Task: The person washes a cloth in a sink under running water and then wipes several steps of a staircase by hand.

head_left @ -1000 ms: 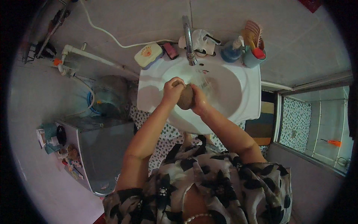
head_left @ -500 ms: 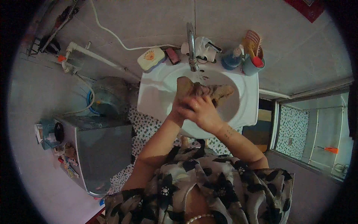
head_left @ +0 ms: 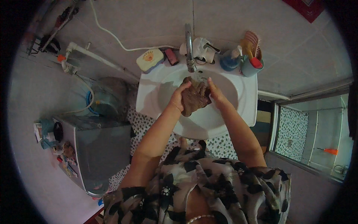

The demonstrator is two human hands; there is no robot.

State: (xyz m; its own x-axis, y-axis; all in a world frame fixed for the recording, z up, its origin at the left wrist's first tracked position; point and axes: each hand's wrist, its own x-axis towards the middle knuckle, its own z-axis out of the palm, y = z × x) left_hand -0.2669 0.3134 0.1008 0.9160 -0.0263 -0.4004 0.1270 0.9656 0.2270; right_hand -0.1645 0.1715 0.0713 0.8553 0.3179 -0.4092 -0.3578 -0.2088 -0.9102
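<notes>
A wet brown cloth hangs bunched over the white washbasin, just below the chrome tap. Its left edge is gripped by my left hand, thumb on top and fingers hidden under the fabric. My right hand closes on the cloth's right edge with the thumb pointing up toward the tap. Some water seems to fall from the spout onto the upper folds.
Along the basin's back ledge stand a yellow-and-white soap box, a dark red block, a blue pump bottle and a teal cup with brushes. A grey washing machine is at the left, a window-like frame at the right.
My hands were pressed together over the bunched cloth; now they are apart, one at each side of it. The cloth has spread and hangs lower, between them.
</notes>
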